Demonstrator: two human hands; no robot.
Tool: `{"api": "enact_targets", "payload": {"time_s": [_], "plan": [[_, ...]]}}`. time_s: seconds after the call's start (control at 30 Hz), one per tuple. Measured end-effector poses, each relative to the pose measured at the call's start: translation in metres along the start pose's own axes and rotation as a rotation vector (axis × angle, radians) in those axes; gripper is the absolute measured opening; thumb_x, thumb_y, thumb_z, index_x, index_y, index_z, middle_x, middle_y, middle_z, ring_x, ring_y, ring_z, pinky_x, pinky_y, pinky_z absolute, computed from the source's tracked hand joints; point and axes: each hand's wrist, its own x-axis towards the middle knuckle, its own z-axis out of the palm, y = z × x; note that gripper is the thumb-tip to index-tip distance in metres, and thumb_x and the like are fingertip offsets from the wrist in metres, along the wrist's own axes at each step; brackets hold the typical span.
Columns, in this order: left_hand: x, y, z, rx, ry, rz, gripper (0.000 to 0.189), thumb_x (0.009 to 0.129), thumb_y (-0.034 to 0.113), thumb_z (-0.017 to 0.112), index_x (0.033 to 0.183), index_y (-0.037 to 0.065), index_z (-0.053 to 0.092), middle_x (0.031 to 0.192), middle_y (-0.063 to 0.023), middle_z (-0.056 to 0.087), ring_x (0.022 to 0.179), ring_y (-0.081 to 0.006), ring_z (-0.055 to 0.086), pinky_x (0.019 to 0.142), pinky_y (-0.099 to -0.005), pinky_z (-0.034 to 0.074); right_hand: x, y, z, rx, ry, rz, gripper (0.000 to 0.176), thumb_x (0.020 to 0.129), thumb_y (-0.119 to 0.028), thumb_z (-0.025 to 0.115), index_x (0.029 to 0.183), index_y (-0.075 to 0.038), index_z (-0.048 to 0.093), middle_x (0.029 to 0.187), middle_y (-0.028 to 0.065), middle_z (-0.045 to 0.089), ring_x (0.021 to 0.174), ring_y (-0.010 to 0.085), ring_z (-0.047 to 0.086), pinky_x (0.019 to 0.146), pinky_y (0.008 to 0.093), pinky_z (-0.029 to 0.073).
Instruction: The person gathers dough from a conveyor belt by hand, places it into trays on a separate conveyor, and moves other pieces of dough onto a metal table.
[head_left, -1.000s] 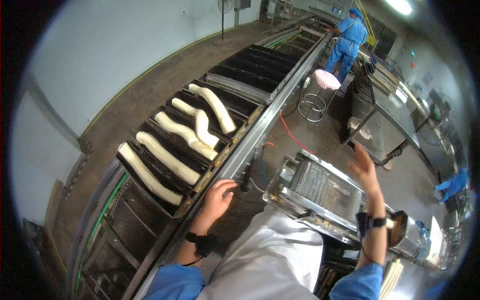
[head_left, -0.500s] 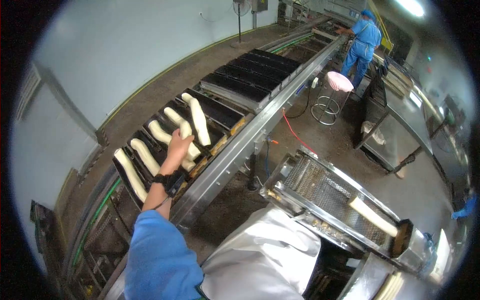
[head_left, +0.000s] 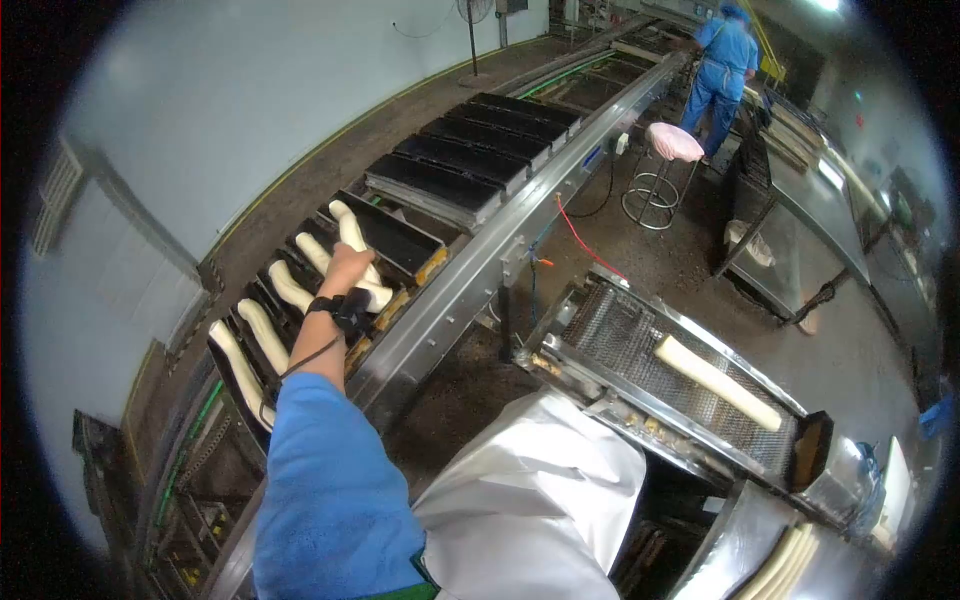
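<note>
My left hand [head_left: 350,264], with a dark band on the wrist, is wrapped over a long pale dough roll [head_left: 347,222] at the far end of a row of filled pans. The roll lies bent, its near end [head_left: 374,297] showing below the hand. My fingertips are partly hidden. Other dough rolls lie in narrow dark pans beside it, among them a roll [head_left: 238,362] at the near left and a curved roll [head_left: 288,287] closer to the hand. Just beyond my hand is a dark pan [head_left: 395,238] with no dough in it. My right hand is out of view.
Further dark pans [head_left: 450,160] sit along the metal-railed conveyor [head_left: 480,270]. On the right, a mesh belt [head_left: 630,345] carries one dough roll [head_left: 715,383]. More dough strips [head_left: 785,565] lie at lower right. A stool [head_left: 672,145] and a co-worker in blue [head_left: 722,75] are farther back.
My left hand has shifted from the neighbouring dough roll to the one at the row's far end. The roll on the mesh belt has moved up and left. The view has shifted slightly.
</note>
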Motion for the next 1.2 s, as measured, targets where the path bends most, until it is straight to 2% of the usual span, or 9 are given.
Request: {"api": "enact_targets", "payload": {"time_s": [0.17,0.23,0.53,0.6,0.63,0.7,0.83,1.07,1.2], "plan": [[0.001,0.014,-0.011,-0.99,-0.024,-0.077,0.038,0.085,0.032,0.065,0.1,-0.003,0.059,0.076,-0.0098,0.061,0.069,-0.0207,0.062,0.055,-0.0344,0.048,0.053,-0.12,0.011,0.213,0.0,-0.19,0.051,0.095,-0.043,0.05,0.128,-0.005,0.055,0.119,0.0168,0.06,0.108,0.0313,0.059,0.089,0.0439,0.048],[0.031,0.003,-0.023,-1.192,-0.434,0.096,0.043,0.091,0.032,0.063,0.117,-0.001,0.054,0.095,-0.0103,0.062,0.083,-0.0225,0.063,0.067,-0.0355,0.052,0.081,-0.176,0.015,0.286,-0.016,-0.295,0.05,0.095,-0.042,0.049,0.128,-0.004,0.055,0.119,0.0169,0.06,0.108,0.0311,0.058,0.09,0.0437,0.048],[0.006,-0.031,-0.031,-0.118,0.215,0.046,0.073,0.086,0.027,0.068,0.146,0.003,0.035,0.146,-0.0223,0.039,0.132,-0.0344,0.043,0.106,-0.04,0.038,0.139,-0.476,-0.018,0.429,0.007,-0.85,0.046,0.098,-0.038,0.046,0.127,-0.003,0.055,0.119,0.0172,0.06,0.109,0.0303,0.058,0.092,0.0424,0.047],[-0.003,-0.095,-0.043,0.078,0.534,0.134,0.064,0.081,0.028,0.069,0.134,-0.002,0.049,0.131,-0.0231,0.055,0.118,-0.037,0.055,0.102,-0.0403,0.042,0.179,-0.543,0.009,0.851,-0.241,-0.794,0.04,0.101,-0.031,0.041,0.125,-0.002,0.054,0.12,0.0191,0.059,0.112,0.0304,0.055,0.098,0.0415,0.043],[-0.017,-0.109,-0.055,0.003,0.587,0.051,0.063,0.083,0.033,0.065,0.134,0.0,0.05,0.133,-0.0217,0.054,0.122,-0.0369,0.053,0.104,-0.0411,0.04,0.165,-0.608,0.011,0.782,-0.248,-1.019,0.047,0.081,-0.031,0.07,0.118,-0.002,0.064,0.115,0.0174,0.064,0.104,0.0252,0.061,0.092,0.0342,0.048],[-0.044,-0.15,-0.075,0.404,0.582,-0.343,0.066,0.09,0.046,0.055,0.139,0.003,0.045,0.135,-0.0216,0.052,0.126,-0.0396,0.048,0.105,-0.0465,0.037,0.106,-0.711,0.03,1.3,-0.963,-1.024,0.048,0.086,-0.026,0.056,0.125,0.002,0.058,0.115,0.017,0.062,0.103,0.0236,0.06,0.095,0.0329,0.047],[-0.079,-0.258,-0.085,0.212,0.668,-0.555,0.069,0.093,0.053,0.046,0.134,-0.003,0.046,0.135,-0.0259,0.049,0.124,-0.0447,0.046,0.104,-0.0498,0.037,0.035,-0.815,0.086,1.144,-1.333,-1.367,0.065,0.078,-0.026,0.065,0.135,0.0,0.05,0.133,0.0116,0.053,0.12,0.0223,0.05,0.104,0.0338,0.037],[-0.113,-0.358,-0.125,-0.074,0.694,-0.427,0.053,0.085,0.041,0.063,0.116,-0.002,0.06,0.105,-0.024,0.066,0.101,-0.0403,0.062,0.089,-0.0446,0.047,0.118,-0.846,0.302,0.54,-0.874,-1.334,0.047,0.08,-0.009,0.068,0.124,0.003,0.057,0.124,0.0171,0.061,0.111,0.0238,0.059,0.097,0.0364,0.046],[-0.117,-0.121,-0.102,0.699,0.554,-0.51,0.039,0.083,0.025,0.066,0.112,-0.001,0.06,0.112,-0.0217,0.063,0.104,-0.0374,0.06,0.09,-0.0434,0.048,0.199,-0.825,0.42,0.153,-0.593,-1.326,0.054,0.075,-0.02,0.066,0.123,0.001,0.053,0.114,0.026,0.062,0.108,0.0406,0.06,0.091,0.0457,0.049]]}}
